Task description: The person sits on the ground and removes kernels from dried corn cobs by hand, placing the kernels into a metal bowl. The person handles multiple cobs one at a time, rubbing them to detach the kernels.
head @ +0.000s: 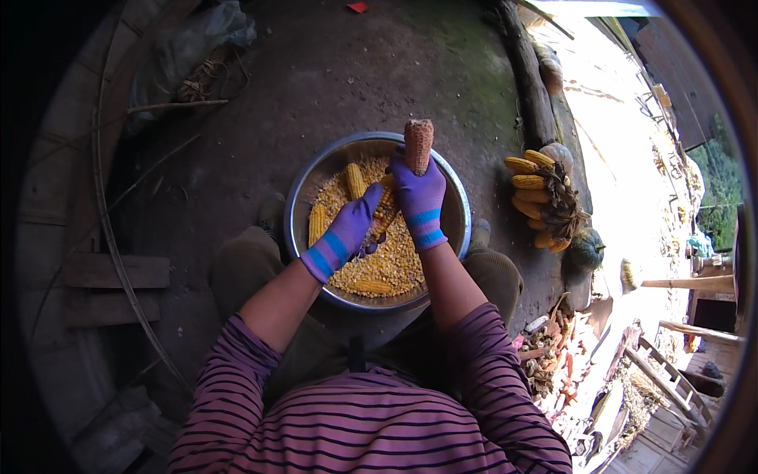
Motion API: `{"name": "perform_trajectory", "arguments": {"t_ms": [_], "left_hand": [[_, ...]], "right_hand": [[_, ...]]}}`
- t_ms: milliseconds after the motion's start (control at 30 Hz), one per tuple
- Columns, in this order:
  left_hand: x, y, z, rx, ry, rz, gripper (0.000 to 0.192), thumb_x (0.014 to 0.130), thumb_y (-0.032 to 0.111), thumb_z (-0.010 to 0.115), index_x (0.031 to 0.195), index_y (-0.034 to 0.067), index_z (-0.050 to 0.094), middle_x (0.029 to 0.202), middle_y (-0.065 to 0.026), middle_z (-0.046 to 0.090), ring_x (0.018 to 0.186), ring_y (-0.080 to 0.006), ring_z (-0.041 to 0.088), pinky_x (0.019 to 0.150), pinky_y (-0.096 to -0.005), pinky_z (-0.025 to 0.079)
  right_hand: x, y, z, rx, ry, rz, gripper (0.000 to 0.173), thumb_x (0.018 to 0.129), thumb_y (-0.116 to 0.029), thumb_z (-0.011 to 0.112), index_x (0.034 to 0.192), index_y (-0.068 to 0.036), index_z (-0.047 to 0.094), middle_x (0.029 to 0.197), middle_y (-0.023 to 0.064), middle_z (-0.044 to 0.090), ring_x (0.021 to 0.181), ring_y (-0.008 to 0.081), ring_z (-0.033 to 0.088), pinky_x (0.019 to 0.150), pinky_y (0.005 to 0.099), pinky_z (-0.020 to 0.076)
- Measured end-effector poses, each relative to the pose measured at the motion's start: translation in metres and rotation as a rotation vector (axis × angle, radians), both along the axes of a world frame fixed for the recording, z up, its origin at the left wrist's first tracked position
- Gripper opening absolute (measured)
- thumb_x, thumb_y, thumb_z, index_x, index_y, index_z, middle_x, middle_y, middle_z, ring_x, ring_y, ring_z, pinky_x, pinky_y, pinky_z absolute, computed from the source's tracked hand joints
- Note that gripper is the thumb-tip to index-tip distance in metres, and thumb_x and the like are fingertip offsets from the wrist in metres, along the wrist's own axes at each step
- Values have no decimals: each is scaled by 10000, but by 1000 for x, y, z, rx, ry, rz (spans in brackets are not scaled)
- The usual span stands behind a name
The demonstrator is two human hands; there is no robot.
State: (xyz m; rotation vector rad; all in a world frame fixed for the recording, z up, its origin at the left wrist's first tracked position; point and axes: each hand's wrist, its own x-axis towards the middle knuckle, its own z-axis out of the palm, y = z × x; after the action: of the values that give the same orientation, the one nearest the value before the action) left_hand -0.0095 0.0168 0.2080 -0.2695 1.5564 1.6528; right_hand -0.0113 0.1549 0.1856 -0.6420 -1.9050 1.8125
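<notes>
A metal basin [299, 178] sits between my knees, holding loose yellow corn kernels [379, 269]. My right hand [419, 192], in a purple and blue glove, grips a bare reddish-brown corncob [419, 145] that sticks up past the basin's far rim. In a matching glove, my left hand [348, 228] holds a partly shelled ear of corn [386, 207] over the kernels. That ear's upper end meets my right hand, which hides part of it. Whole ears lie on the kernels: one at the back [355, 181], one at the left [317, 224], one at the front [372, 287].
A bundle of corn ears [530, 192] tied by dry husks lies to the right, beside a green pumpkin [586, 249] and a log [530, 83]. Husks [562, 355] are heaped at lower right. Clear plastic [183, 53] and a bent strip [100, 178] are at left.
</notes>
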Motion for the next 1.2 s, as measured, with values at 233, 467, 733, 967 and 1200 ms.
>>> {"name": "perform_trajectory", "arguments": {"t_ms": [233,467,733,967,1200], "left_hand": [[-12,-18,-129,-43,554,-12,384,1104,332,409,1172,9,604,960,-47,645,907,-179,629,905,-299,505],[-7,-3,-50,-182,337,-100,668,1009,633,444,939,-3,637,674,-126,587,623,-204,614,584,-367,498],[-7,-9,-85,-429,871,-129,516,1038,557,455,1069,73,633,801,-90,649,590,-174,631,487,-310,471],[3,-7,-24,-104,80,-20,690,972,707,436,1094,52,617,762,-95,616,583,-200,620,455,-314,483],[-3,-19,-13,201,90,-24,427,1091,293,430,1503,187,387,1189,-109,636,877,-171,690,623,-275,605]], "right_hand": [[12,-33,16,-40,-52,152,399,856,-254,712,1186,-31,687,1089,146,708,986,205,687,863,333,518],[-4,-6,-13,172,-40,-68,364,858,-297,753,1097,-32,684,897,184,734,878,270,738,774,374,547],[7,-26,-1,48,15,152,401,875,-229,719,1222,-33,676,1015,66,718,882,129,666,814,301,523],[-4,-14,-12,154,-25,-31,338,839,-248,742,1078,-14,691,914,170,740,849,265,732,772,368,547],[19,8,23,-354,215,337,357,940,-257,649,1187,-1,683,918,26,658,815,131,613,734,263,476]]}}
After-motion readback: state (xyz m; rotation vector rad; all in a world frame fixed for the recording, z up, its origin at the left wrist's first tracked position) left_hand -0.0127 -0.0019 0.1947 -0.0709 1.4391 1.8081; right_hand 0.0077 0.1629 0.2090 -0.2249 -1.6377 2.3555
